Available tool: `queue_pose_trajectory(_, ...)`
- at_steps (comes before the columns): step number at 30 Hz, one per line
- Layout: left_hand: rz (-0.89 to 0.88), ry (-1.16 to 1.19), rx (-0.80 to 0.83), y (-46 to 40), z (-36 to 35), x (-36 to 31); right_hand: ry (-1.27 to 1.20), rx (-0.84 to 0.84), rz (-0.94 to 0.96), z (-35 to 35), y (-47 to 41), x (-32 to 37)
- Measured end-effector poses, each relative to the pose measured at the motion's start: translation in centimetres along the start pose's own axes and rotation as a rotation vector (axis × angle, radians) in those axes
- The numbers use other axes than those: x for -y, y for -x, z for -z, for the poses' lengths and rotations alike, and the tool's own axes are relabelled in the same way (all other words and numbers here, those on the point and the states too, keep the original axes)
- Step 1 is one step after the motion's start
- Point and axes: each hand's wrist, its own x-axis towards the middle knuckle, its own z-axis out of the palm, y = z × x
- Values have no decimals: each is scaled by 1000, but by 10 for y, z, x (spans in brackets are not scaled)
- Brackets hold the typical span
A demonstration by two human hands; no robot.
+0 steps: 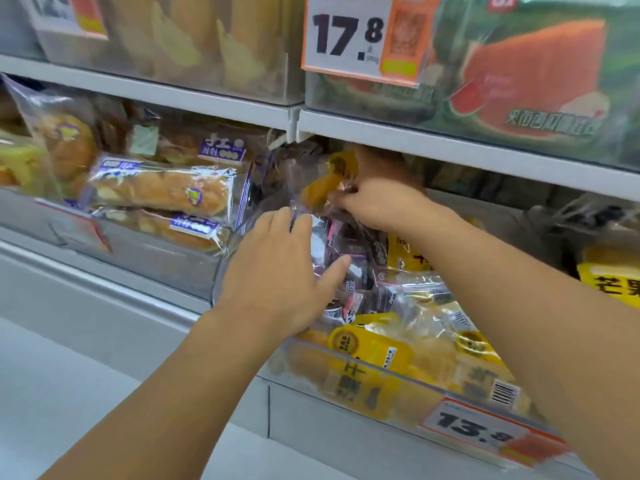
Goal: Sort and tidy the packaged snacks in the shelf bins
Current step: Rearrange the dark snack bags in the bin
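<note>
At centre frame, the right hand (375,202) pinches the top of a clear purple-labelled snack packet (349,251) standing in the bin (346,375) at lower right. The left hand (277,271) rests on the packet's front with relaxed, nearly straight fingers.

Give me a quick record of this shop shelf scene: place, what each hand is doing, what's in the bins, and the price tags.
place: shop shelf with clear bins
left hand: open, resting flat on a purple-labelled packet
right hand: pinching the same packet's top
left bin: purple-labelled bread packets
front bin: yellow-labelled packets
price tags: 17.8 above, 13.9 below
</note>
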Motion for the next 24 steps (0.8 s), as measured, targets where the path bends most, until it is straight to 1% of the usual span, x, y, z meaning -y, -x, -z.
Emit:
queue_pose_trajectory(2, 8, 0, 19, -1, -1, 0, -84, 67, -65, -13, -11, -5)
queue_pose_trajectory(4, 12, 27, 10, 0, -1, 0, -142, 93, -104, -20, -14, -9)
queue_pose_trajectory(6, 21, 59, -3, 0, 0, 0, -204, 53, -121, -19, -10, -7)
queue_pose_trajectory(8, 33, 64, -4, 0, 1, -2, -212, -5, -120, -14, -7, -6)
queue_pose_trajectory(11, 57, 42, 23, -2, 1, -4, -51, -49, -25, -7, -11, 1)
queue_pose_trajectory(13, 57, 25, 31, -2, 0, -4, 78, 15, 35, -9, -18, 6)
queue_pose_trajectory(15, 57, 25, 39, -2, -2, -4, 121, 97, 32, -15, -26, 12)
queue_pose_trajectory(19, 110, 66, 64, -2, -2, -3, 150, 119, 12, -17, -27, 15)
queue_pose_trajectory(22, 90, 128, 26, 0, 1, -3, 164, 5, 57, 1, 6, 1)
queue_pose_trajectory(24, 84, 140, 42, 0, 1, -2, 193, -89, 137, 21, 39, -10)
